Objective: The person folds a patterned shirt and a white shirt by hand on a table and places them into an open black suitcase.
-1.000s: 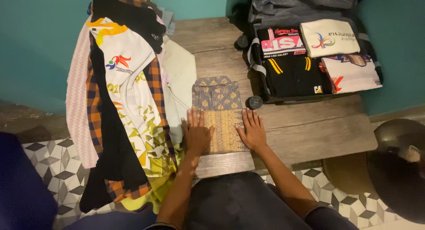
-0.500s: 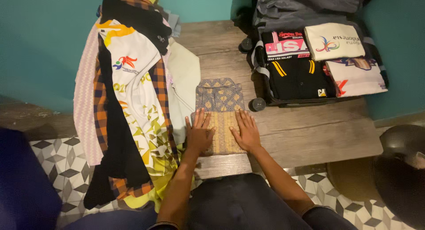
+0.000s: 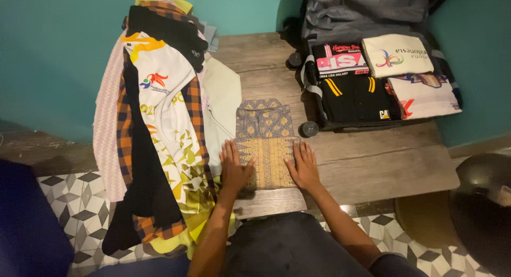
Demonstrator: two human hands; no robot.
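Here, a folded patterned shirt [image 3: 265,141] in blue-grey and gold was seen lying flat on the wooden counter [image 3: 372,165], between a heap of clothes [image 3: 159,122] on one side and an open suitcase [image 3: 372,69] on the other. The left hand [image 3: 234,168] was laid palm down on the near left edge of the shirt, and the right hand [image 3: 303,165] was laid palm down on its near right edge. The fingers [image 3: 230,149] of both hands were stretched out flat and slightly spread, pointed away from the body; nothing was gripped or pinched by them. The golden lower half of the shirt was spanned between the two hands, while its collar end was left uncovered beyond the fingertips. The suitcase was filled with folded shirts in black, white and cream, and one of its wheels [image 3: 308,129] was set just beside the shirt's far right corner. A patterned tile floor [image 3: 74,202] was visible below the counter.
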